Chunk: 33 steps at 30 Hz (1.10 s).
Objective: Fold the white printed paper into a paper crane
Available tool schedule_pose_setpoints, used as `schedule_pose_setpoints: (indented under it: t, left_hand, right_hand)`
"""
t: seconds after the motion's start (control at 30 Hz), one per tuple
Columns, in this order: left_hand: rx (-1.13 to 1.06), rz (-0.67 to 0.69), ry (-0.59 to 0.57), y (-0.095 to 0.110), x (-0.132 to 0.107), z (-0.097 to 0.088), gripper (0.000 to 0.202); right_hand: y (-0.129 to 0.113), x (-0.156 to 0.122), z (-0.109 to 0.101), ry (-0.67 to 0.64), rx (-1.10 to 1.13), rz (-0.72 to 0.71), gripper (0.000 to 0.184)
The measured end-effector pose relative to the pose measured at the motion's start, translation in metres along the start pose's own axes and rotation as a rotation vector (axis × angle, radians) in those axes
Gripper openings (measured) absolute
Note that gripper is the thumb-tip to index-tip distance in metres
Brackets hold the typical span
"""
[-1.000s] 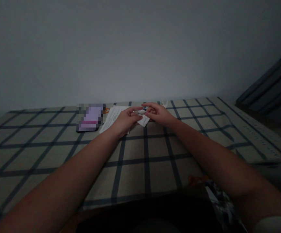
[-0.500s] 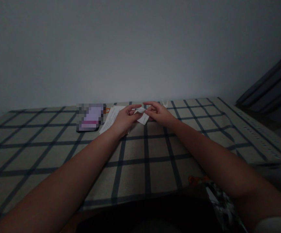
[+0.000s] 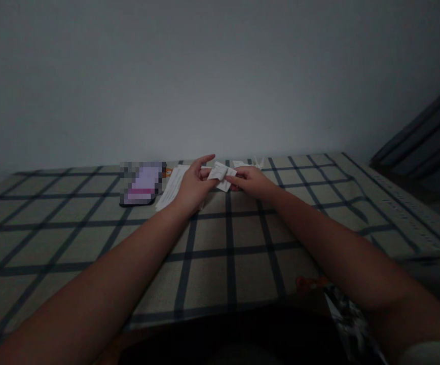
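Observation:
Both arms reach out over a checked cloth (image 3: 90, 238) toward the far side of the table. My left hand (image 3: 194, 185) and my right hand (image 3: 251, 181) meet at a small folded piece of white paper (image 3: 222, 176), held a little above the cloth. Each hand pinches one side of it; the left forefinger sticks up above the paper. Under the left hand lies a printed white sheet (image 3: 172, 185).
A dark phone with a lit screen (image 3: 143, 184) lies left of the sheet. Small white bits (image 3: 257, 162) sit near the far edge by the plain wall. A dark slanted surface (image 3: 425, 137) rises at the right. Patterned fabric (image 3: 341, 314) shows at the near edge.
The folded paper has come up off the cloth between both hands. My right hand's fingers have curled in, and my left forefinger has lifted.

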<state>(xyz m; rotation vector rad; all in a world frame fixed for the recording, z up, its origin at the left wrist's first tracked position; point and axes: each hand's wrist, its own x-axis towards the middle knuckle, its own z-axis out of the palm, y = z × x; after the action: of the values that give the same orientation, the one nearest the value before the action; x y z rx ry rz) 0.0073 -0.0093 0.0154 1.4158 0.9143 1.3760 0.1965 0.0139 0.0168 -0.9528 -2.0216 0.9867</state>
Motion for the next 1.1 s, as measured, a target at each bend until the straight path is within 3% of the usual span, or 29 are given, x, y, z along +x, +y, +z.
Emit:
schedule_pose_setpoints:
  t: [0.3, 0.53, 0.9, 1.1]
  left_hand:
    - [0.064, -0.046, -0.051, -0.008, 0.003, -0.003, 0.072]
    - [0.074, 0.008, 0.01, -0.007, 0.004, -0.004, 0.067]
    - [0.089, 0.013, -0.025, -0.013, 0.005, -0.006, 0.067]
    - [0.064, 0.041, 0.036, -0.009, 0.005, -0.002, 0.064]
  right_hand:
    - [0.0, 0.001, 0.001, 0.033, 0.018, -0.008, 0.032]
    - [0.002, 0.0, 0.002, -0.024, 0.042, 0.024, 0.034]
    - [-0.004, -0.003, 0.001, -0.068, -0.056, 0.028, 0.031]
    - [-0.001, -0.004, 0.002, -0.075, -0.013, 0.023, 0.037]
